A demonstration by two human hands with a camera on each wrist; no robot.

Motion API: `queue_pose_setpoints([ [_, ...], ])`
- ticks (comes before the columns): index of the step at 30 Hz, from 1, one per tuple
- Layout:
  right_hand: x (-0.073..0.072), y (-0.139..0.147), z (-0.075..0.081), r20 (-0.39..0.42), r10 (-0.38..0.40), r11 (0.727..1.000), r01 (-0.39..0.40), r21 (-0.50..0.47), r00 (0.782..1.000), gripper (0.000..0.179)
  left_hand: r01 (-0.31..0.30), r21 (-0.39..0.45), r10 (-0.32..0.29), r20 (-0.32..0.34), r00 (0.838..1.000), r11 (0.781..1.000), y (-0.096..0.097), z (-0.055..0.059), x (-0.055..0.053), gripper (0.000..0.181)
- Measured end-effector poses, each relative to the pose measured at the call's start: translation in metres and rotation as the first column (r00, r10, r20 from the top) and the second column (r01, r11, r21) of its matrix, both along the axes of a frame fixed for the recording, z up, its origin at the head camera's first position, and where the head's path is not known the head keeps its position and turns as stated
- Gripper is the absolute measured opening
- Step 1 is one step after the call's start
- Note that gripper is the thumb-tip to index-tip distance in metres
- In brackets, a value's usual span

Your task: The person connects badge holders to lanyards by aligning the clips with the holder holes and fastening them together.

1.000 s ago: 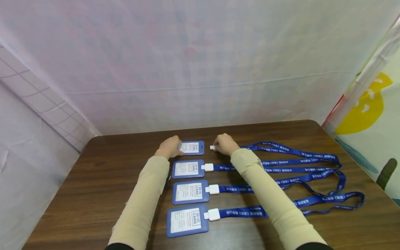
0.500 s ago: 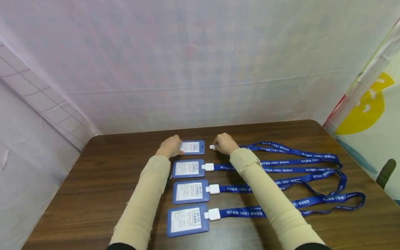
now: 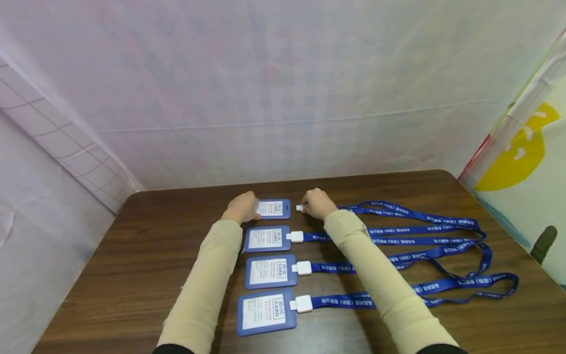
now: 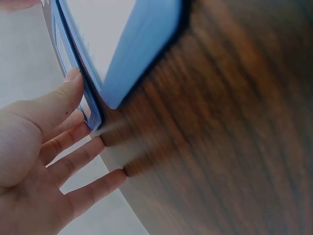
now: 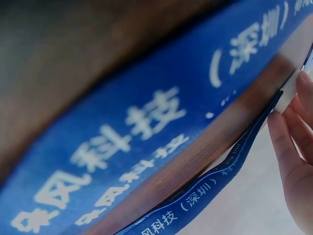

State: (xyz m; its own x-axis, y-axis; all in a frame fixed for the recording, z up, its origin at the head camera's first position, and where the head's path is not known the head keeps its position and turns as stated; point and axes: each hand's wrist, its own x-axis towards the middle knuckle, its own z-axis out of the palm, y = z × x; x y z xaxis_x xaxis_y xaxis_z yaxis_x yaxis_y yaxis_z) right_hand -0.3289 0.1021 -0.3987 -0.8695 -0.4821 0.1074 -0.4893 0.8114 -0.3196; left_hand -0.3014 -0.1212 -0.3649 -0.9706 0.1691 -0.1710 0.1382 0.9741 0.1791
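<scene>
At the far end of the table, my left hand (image 3: 242, 206) holds a blue badge holder (image 3: 275, 209) by its left end. In the left wrist view, the thumb (image 4: 71, 95) lies over that holder's edge while the other fingers reach under and beside it. Opposite its slotted end, my right hand (image 3: 319, 202) pinches the white clip (image 3: 299, 208) of a blue lanyard (image 3: 400, 211). A small gap separates clip and holder. The right wrist view shows the fingers on the white clip (image 5: 288, 93), with the printed strap (image 5: 200, 191) trailing from it.
Nearer on the brown table (image 3: 146, 265) lie three more badge holders in a column, such as the closest one (image 3: 265, 314). Each joins a white clip (image 3: 303, 304) and a blue lanyard (image 3: 345, 301) stretching right, partly under the right forearm. A cloth curtain (image 3: 283, 98) hangs behind.
</scene>
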Motion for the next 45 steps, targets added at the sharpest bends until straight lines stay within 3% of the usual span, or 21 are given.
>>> queue_pose_setpoints([
  [35,0.0015,-0.0018,0.0015,-0.094,0.067,0.997,-0.064,0.036,0.993,0.014,0.019,-0.008,-0.019,-0.001,1.0,1.0,0.0007,0.0004,-0.0002,0.03],
  [45,0.0011,-0.0042,0.0005,-0.046,0.051,0.998,-0.05,0.026,0.998,0.015,0.02,-0.011,-0.02,-0.001,1.0,1.0,0.0017,0.0014,0.0013,0.028],
])
